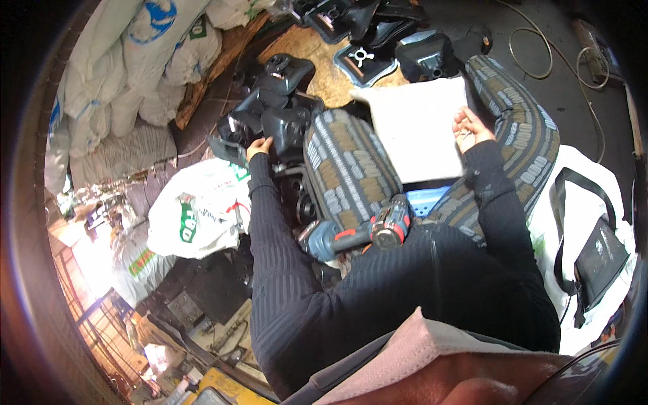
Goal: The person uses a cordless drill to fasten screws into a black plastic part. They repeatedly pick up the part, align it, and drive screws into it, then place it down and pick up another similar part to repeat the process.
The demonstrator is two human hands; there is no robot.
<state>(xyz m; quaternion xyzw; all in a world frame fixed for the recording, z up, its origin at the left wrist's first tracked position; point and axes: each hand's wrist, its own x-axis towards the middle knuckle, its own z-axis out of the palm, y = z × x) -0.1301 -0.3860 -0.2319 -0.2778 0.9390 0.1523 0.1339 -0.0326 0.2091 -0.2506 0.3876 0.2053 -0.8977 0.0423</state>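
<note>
My left hand point(260, 146) is closed at the edge of a glossy black moulded plastic part point(285, 128), in a pile at the left of my knees. How much of it the fingers grip is partly hidden. Over the right edge of a white square board point(415, 128), my right hand point(472, 129) is held with curled fingers pinched together. Something small and pale may be between them, too small to name. The board lies between my patterned trouser legs point(347, 169). A blue and red cordless drill point(378, 233) rests in my lap.
More black moulded parts point(425, 54) lie ahead, some on a tan sheet point(317, 61). White sacks point(128, 61) are stacked at the far left, and a white plastic bag point(199, 209) sits by my left arm. A white tote bag point(574, 196) stands at right. A hose point(540, 40) loops across the floor.
</note>
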